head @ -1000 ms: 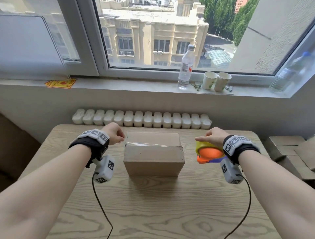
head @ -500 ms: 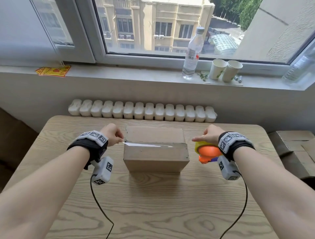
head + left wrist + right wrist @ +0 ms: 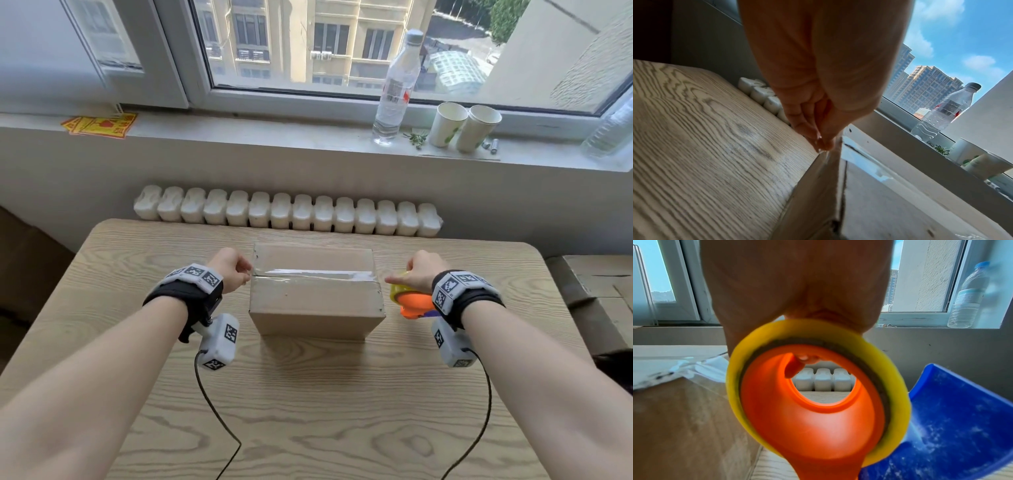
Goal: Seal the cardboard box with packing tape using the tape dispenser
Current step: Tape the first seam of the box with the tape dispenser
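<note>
cardboard box point(image 3: 317, 305): closed, standing on the wooden table point(image 3: 308, 411) at the middle of its width, nearer the far edge than the near one; flaps meet in a seam running left to right across the top.
packing tape point(image 3: 315, 273): a clear glossy strip lying along that seam from the box's left edge to its right edge; in the right wrist view it leaves the box top and runs toward the roll.
left hand point(image 3: 230, 270): at the box's upper left edge, fingertips point(image 3: 823, 142) bunched and pinching the end of the clear tape right at the corner where the seam meets the side.
right hand point(image 3: 423, 274): just off the box's right edge, curled over the top of the tape dispenser, gripping it; one fingertip shows through the hub opening.
tape dispenser point(image 3: 813, 412): orange plastic hub and handle with a yellow-looking roll around it and a blue curved guard point(image 3: 953, 426) at its right; held above the table beside the box's right side.
window sill point(image 3: 239, 132): carries a clear water bottle point(image 3: 396, 89), two paper cups point(image 3: 462, 126) side by side, a second bottle at the far right, and yellow-red stickers point(image 3: 100, 124) at the left.
radiator point(image 3: 287, 215): white, ribbed, along the wall behind the table's far edge.
cardboard boxes point(image 3: 596, 294): stacked beyond the table's right edge.
</note>
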